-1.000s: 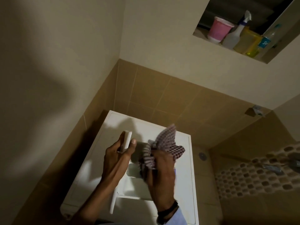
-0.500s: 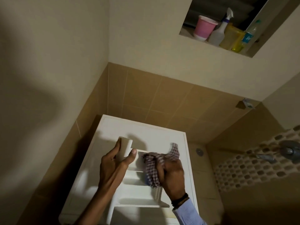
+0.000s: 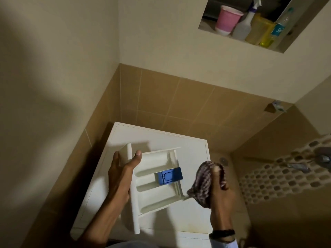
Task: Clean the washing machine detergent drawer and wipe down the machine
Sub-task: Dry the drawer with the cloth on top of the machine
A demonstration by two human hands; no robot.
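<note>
Left hand (image 3: 120,171): curled round the upper end of the drawer's front panel, thumb on the inner face and fingers behind it, holding the drawer up.
Drawer (image 3: 152,192): white, held above the top of the washing machine and tilted, with its open side facing the camera and the front panel on the left. Three long compartments show.
Blue insert (image 3: 169,175): sits in the middle compartment, toward the drawer's right end.
Washing machine (image 3: 161,138): white, standing in the corner against brown tiled walls.
Cloth (image 3: 204,185): checked and bunched into a wad, just right of the drawer. Its lower tip is close to the drawer's rear corner, but it is not clear whether they touch.
Right hand (image 3: 219,192): fingers and thumb wrapped round the cloth, thumb pointing up, with a black band (image 3: 222,233) on the wrist.
Niche (image 3: 206,26): high in the wall on the right, holding a pink cup (image 3: 227,19), a spray bottle (image 3: 244,25), a yellow container (image 3: 259,31) and a clear bottle (image 3: 282,24) side by side.
Tap (image 3: 322,157): at the far right edge, blurred.
</note>
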